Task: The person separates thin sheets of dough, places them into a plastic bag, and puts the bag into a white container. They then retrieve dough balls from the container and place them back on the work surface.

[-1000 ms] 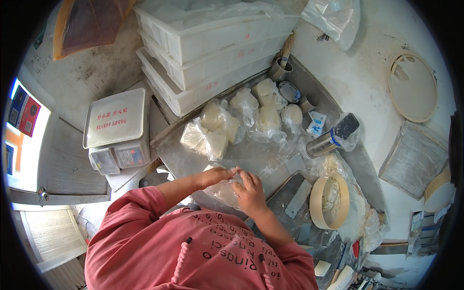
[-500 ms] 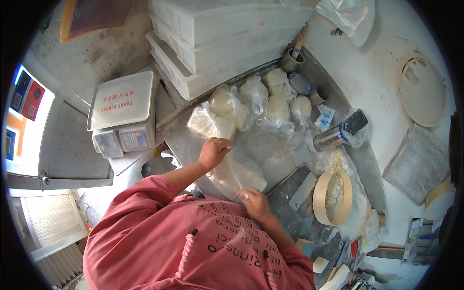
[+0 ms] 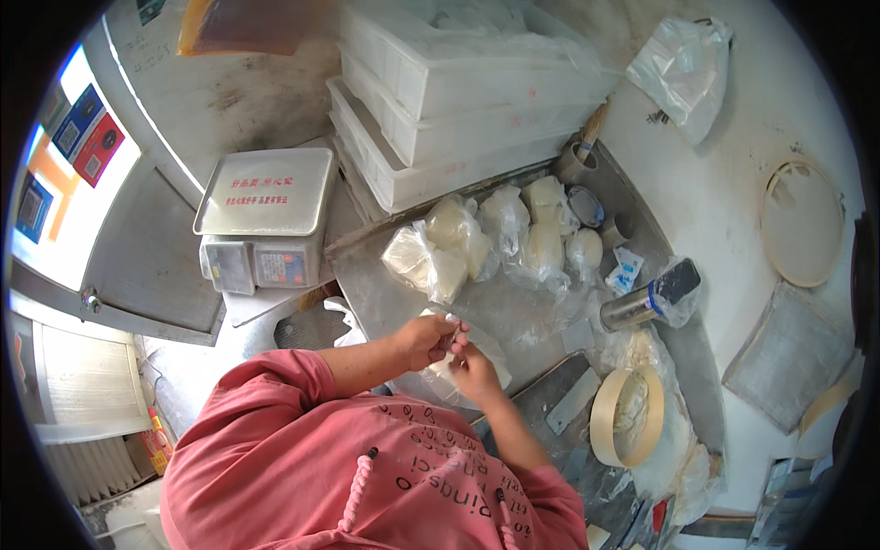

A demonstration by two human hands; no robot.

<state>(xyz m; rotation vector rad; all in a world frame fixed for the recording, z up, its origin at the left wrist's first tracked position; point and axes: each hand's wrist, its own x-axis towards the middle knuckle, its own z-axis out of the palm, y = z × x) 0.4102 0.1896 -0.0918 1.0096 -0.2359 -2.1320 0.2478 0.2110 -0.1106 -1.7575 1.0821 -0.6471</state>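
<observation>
Both my hands meet over a clear plastic bag of pale dough or flour at the near edge of the grey worktop. My left hand has its fingers closed on the bag's gathered neck, and a small white twist of plastic shows above them. Close against it, my right hand pinches the same neck from the right. The hands and forearms hide part of the bag. Beyond it lie several similar bags, the nearest a filled plastic bag at the left of the row.
A scale stands left of the worktop. White plastic trays are stacked behind. At right are a metal cylinder with a plastic-wrapped end, a round wooden sieve, and a flat scraper blade.
My hands were apart, stretching the bag's neck between them; now they are together at it. My left hand came nearer, the right rose toward it. The whole view has shifted slightly.
</observation>
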